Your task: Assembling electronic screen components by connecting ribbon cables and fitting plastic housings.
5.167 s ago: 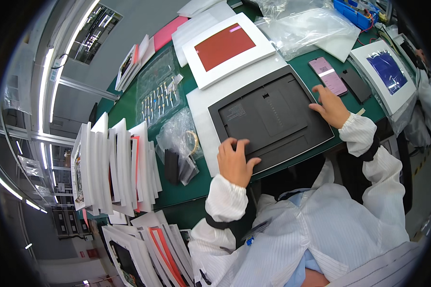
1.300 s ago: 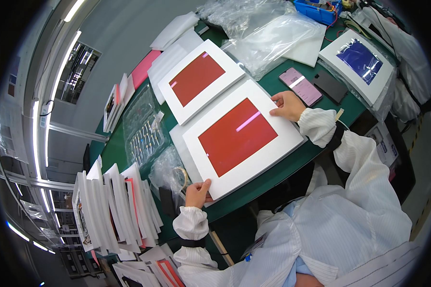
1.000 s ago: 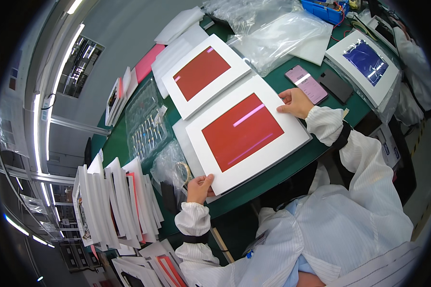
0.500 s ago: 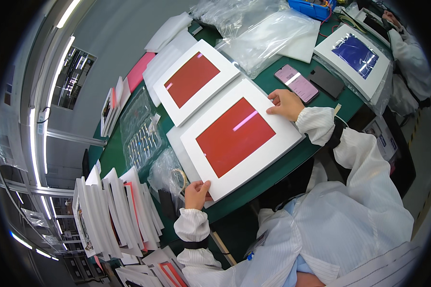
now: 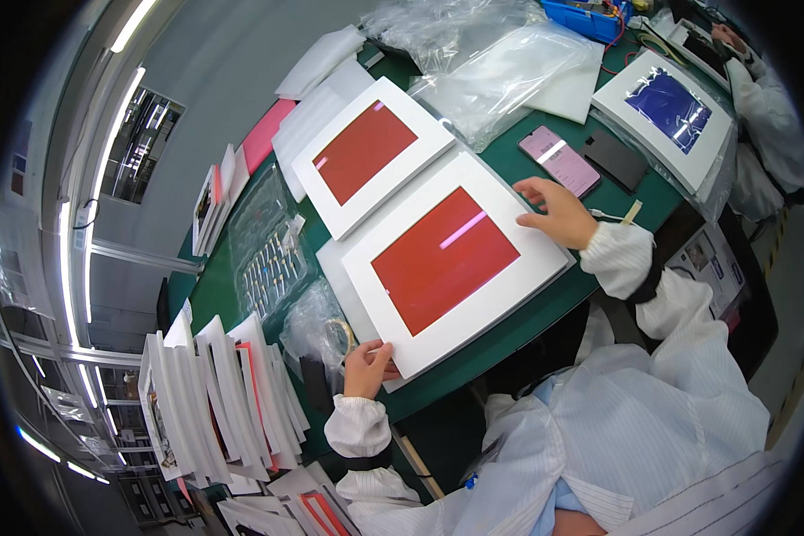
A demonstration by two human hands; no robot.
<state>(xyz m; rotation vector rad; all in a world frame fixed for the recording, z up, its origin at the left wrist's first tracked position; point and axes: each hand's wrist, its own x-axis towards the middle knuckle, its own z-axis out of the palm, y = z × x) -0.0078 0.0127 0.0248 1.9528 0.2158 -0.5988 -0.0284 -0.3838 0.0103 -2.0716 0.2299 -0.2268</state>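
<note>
Directly in front of me a white panel with a red rectangular screen (image 5: pixel 447 261) lies flat on other white sheets. My left hand (image 5: pixel 369 368) pinches its near-left corner between thumb and fingers. Over the panel's right border is my right hand (image 5: pixel 558 214), its thumb and fingers apart and holding nothing; whether the fingertips touch the panel I cannot tell. Just beyond lies a second white panel with a red rectangle (image 5: pixel 364 154), close against the first. Both red surfaces reflect a pale streak of light.
To the right are a phone (image 5: pixel 559 161), a dark flat box (image 5: pixel 614 159) and a white panel with a blue screen (image 5: pixel 670 109). Clear plastic bags (image 5: pixel 473 89) lie behind. White panels (image 5: pixel 219 393) stand stacked at left, near a bagged tray (image 5: pixel 268 268). A co-worker's sleeve (image 5: pixel 768 116) shows far right.
My right hand has shifted right, toward the panel's outer edge, and its fingers have spread. My left hand stays at the corner. The whole view has moved slightly.
</note>
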